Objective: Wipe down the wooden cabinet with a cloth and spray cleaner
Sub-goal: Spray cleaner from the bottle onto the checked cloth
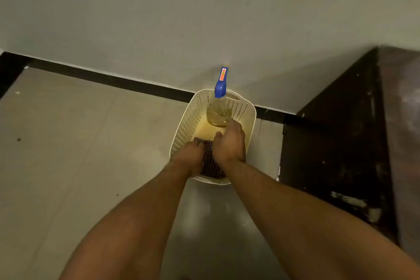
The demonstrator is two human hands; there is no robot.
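A cream perforated basket (191, 118) stands on the floor against the wall. In its far end a clear spray bottle (218, 113) with a blue trigger head stands upright. A dark checked cloth (210, 161) lies in the near end. My left hand (189, 158) rests on the cloth's left side with its fingers curled onto it. My right hand (229, 143) lies over the cloth's right side, its fingertips reaching the bottle's base. The dark wooden cabinet (341, 134) stands to the right of the basket, with worn patches on its side.
A pale wall with a black skirting strip (113, 79) runs behind the basket. Light floor tiles (68, 154) spread to the left and toward me. The cabinet's top (402, 102) shows at the right edge.
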